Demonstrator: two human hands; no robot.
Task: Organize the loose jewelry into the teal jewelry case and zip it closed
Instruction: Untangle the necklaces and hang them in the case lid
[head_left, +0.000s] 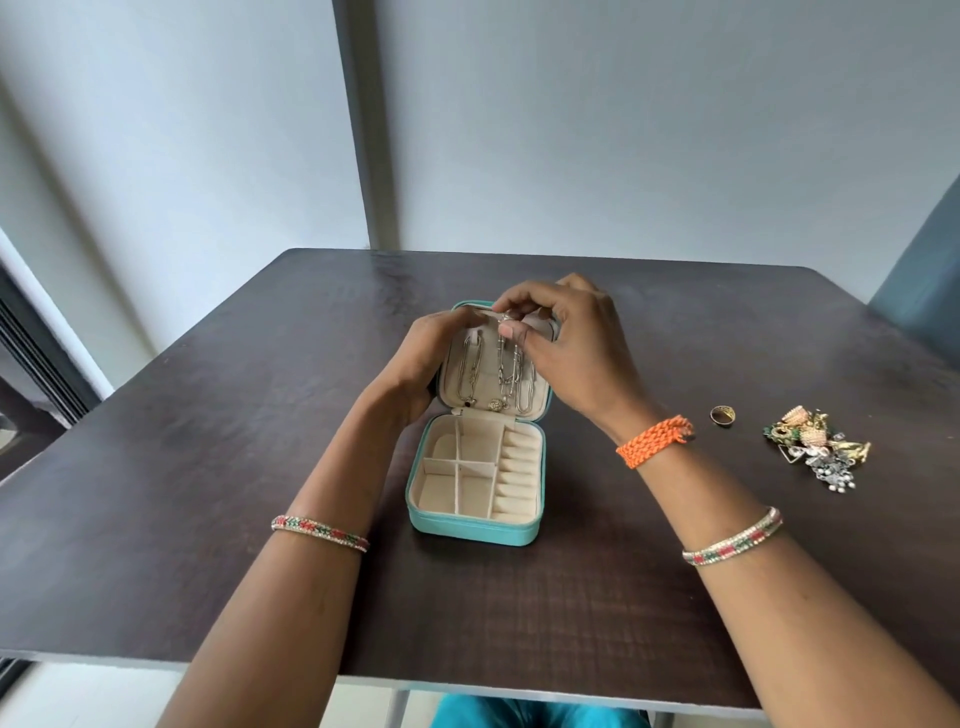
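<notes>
The chains are being hung: the right hand (563, 348) pinches a silver chain (503, 358) at the lid's top edge, while the left hand (426, 358) grips the open teal case (470, 532) (its compartments below both hands are bare). Next, probably the ring (722, 415) and earring pile (815, 449), right of the right wrist.

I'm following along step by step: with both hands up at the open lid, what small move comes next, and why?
Probably finish hooking the chain that the right hand pinches at the lid's top, while the left hand steadies the lid. The tray compartments look bare, and the ring and earring pile lie on the table.
</notes>
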